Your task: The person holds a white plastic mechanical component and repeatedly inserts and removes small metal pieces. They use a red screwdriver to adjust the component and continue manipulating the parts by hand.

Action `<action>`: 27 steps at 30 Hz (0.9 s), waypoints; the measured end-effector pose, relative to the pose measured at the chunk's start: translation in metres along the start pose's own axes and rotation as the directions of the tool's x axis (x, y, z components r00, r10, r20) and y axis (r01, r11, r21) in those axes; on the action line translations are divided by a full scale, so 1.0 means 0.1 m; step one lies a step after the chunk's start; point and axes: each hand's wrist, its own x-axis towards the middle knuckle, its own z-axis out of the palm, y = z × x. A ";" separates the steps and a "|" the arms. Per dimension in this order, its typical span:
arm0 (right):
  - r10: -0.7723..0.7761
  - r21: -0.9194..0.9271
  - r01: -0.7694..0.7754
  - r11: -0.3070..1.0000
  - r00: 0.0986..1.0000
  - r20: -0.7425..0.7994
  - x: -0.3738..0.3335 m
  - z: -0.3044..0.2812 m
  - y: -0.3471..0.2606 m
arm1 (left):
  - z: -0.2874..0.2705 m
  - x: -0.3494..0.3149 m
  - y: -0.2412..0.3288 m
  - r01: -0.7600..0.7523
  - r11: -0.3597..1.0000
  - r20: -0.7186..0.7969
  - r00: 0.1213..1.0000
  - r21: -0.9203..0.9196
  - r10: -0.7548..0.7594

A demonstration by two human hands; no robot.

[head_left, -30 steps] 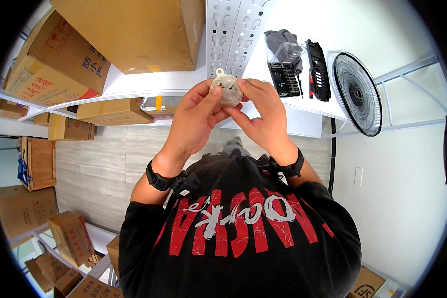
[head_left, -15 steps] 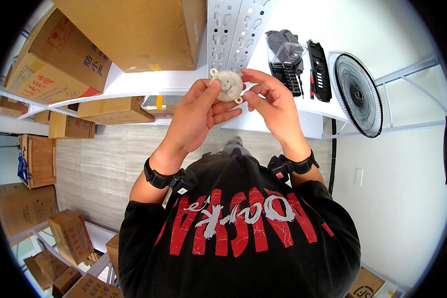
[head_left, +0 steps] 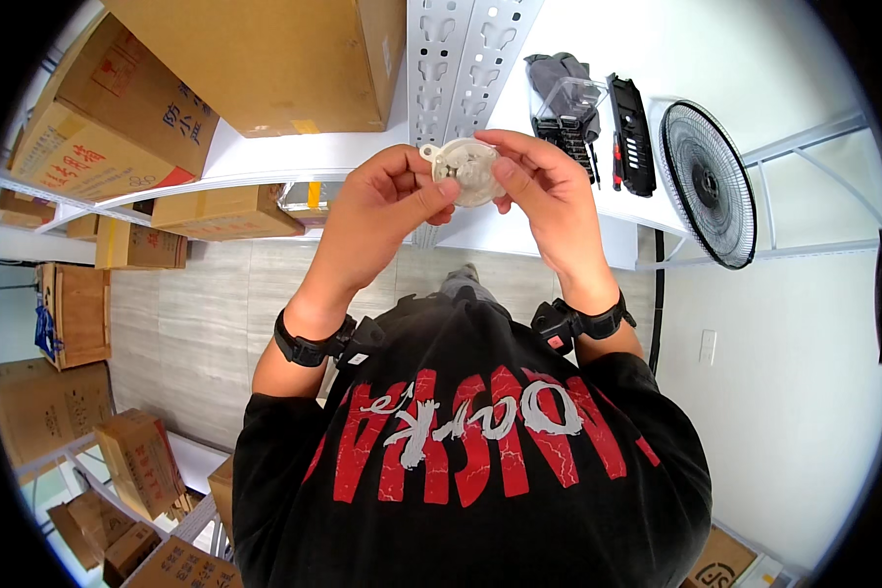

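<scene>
Between my two hands is a round, off-white plastic housing (head_left: 470,173) with a small ringed lug sticking out at its upper left. Its visible face has raised, gear-like round shapes, too fine to tell exactly. My left hand (head_left: 387,201) is closed on its left edge, thumb on the near face and fingers curled behind. On the right edge, my right hand (head_left: 551,196) pinches it with the thumb in front; some of its fingers are hidden behind the part. A black strapped device sits on each wrist.
A white shelf with a perforated metal post (head_left: 451,69) stands ahead. Cardboard boxes (head_left: 274,69) fill the left. On the right lie a black bit set (head_left: 563,140), a grey cloth (head_left: 559,73), a black slotted tray (head_left: 632,137) and a round fan grille (head_left: 710,186).
The housing has turned in my hands, showing a different-looking face, and shifted slightly right. My left fingers have curled around its edge, and my right thumb has moved onto its face.
</scene>
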 end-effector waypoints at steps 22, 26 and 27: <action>-0.217 -0.365 0.232 0.901 0.973 0.083 -0.11 -0.03 -0.01 | 0.04 -0.09 0.10 -0.087 0.922 0.076 0.995 0.378 0.063; -0.185 -0.325 0.189 0.927 0.982 0.044 -0.14 -0.04 0.02 | 0.08 -0.11 0.09 -0.117 0.933 0.078 0.992 0.340 0.096; -0.172 -0.335 0.175 0.926 0.984 0.039 -0.14 -0.04 0.01 | 0.08 -0.11 0.08 -0.123 0.934 0.087 0.991 0.336 0.099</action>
